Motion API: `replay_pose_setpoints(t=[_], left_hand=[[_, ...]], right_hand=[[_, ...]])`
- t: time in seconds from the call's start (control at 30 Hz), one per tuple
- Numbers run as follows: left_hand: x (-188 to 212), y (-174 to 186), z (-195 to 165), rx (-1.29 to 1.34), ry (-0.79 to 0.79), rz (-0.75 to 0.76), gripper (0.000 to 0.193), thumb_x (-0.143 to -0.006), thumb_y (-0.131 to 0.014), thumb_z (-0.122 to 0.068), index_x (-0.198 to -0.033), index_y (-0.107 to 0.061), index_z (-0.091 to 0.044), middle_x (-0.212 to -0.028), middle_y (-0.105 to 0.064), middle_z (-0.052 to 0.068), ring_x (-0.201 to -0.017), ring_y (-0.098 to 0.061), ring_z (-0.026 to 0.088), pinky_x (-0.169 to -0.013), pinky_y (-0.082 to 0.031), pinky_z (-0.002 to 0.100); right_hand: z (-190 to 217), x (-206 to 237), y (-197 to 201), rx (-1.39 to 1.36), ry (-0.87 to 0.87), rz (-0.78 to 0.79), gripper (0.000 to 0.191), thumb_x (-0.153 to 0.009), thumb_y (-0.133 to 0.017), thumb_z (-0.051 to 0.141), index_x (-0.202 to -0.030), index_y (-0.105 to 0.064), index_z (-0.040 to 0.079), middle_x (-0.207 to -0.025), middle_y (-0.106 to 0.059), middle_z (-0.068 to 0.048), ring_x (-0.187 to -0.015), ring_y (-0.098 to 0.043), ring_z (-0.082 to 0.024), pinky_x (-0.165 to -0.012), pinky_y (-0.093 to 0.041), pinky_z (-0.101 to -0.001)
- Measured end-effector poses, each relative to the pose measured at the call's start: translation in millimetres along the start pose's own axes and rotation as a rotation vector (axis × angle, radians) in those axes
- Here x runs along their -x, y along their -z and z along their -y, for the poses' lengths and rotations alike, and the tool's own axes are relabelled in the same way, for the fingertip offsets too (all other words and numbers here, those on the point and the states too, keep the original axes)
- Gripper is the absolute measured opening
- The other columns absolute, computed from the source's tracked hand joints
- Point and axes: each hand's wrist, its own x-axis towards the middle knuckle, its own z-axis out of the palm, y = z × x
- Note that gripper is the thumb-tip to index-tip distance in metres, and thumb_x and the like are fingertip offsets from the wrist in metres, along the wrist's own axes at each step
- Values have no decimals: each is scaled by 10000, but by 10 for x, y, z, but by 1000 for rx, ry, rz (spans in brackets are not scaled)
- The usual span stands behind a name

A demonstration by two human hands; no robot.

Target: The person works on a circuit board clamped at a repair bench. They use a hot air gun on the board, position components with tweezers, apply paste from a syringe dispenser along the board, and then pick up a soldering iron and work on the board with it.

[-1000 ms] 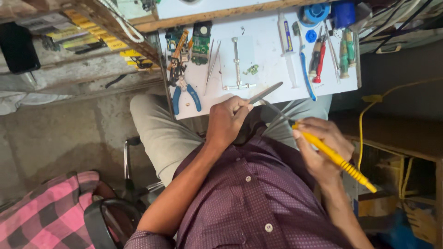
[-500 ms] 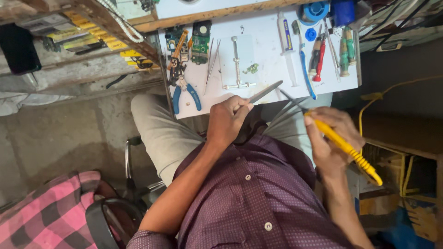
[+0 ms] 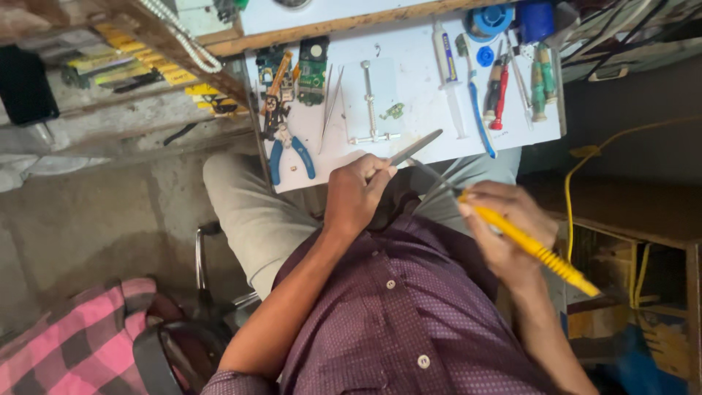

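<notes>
Worktop [image 3: 431, 143] at top of view, person's lap just below it. Left hand [image 3: 356, 194] holds blade [image 3: 414, 147] over worktop's near edge. Right hand [image 3: 508, 230], right of left hand, holds iron [image 3: 537, 249]; its tip [image 3: 431, 173] lies just below blade. On worktop, left to right: pliers [image 3: 290, 150], circuit board [image 3: 312, 71], tweezers [image 3: 328, 106], clamp [image 3: 371, 110], syringe [image 3: 447, 73], brush [image 3: 477, 110], screwdrivers [image 3: 519, 88]. Solder reel [image 3: 491, 20] at far right edge. Chair [image 3: 201, 256] lower left.
</notes>
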Motion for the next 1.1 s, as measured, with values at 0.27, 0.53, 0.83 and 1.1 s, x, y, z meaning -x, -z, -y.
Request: replay_pose_setpoints(t=[0.27, 0.53, 0.83, 1.1], left_hand=[[12, -7, 13, 12, 11, 17, 212, -930, -730, -175, -1035, -746, 9, -774, -722, 148, -608, -660, 150, -590, -505, 298], [17, -12, 6, 43, 109, 35, 224, -914, -728, -174, -1039, -754, 10, -698, -707, 127, -554, -589, 122, -551, -476, 292], [-17, 12, -24, 47, 68, 36, 213, -916, -732, -175, -1020, -756, 9, -608, -607, 101, -506, -487, 106, -490, -400, 309], [-20, 13, -28, 57, 76, 42, 204, -925, -723, -177, -1011, -758, 5, -590, -588, 83, -497, -477, 102, -490, -397, 309]], right_hand=[[20, -3, -17, 7, 44, 6, 104, -932, -789, -41, -1005, -718, -21, -1047, -743, -149, -998, -748, -256, -866, -594, -316], [-3, -39, -15, 72, 51, -7, 94, -978, -779, -54, -1035, -708, -31, -1091, -741, -166, -979, -742, -245, -861, -593, -298], [-59, 24, 51, 25, 21, -24, 135, -940, -805, -67, -1034, -713, -36, -1083, -740, -170, -947, -745, -227, -856, -595, -288], [-5, 16, -26, 21, 70, 5, 131, -917, -805, -66, -1002, -713, -27, -1041, -739, -171, -980, -746, -240, -853, -600, -294]])
